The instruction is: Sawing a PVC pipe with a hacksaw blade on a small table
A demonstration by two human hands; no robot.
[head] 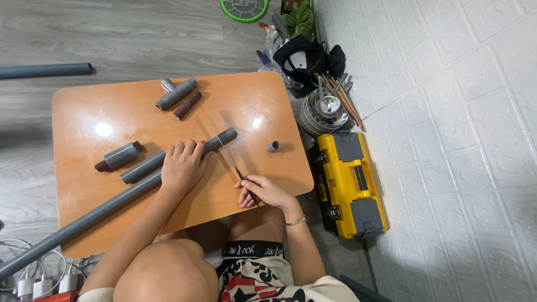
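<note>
Fingers of the left hand (182, 166) curl down over a long grey plastic pipe (100, 211) lying slantwise across the low orange wooden bench (251, 106), pressing it flat, its far end (226, 135) jutting past the knuckles. Right hand (267, 191) pinches the dark handle of a thin hacksaw blade (228, 154), fingers closed round it, blade crossing the pipe near that end. Near it lie a small grey pipe ring (273, 146), a grey tee fitting (176, 92) and a yellow toolbox (351, 183) on the floor
</note>
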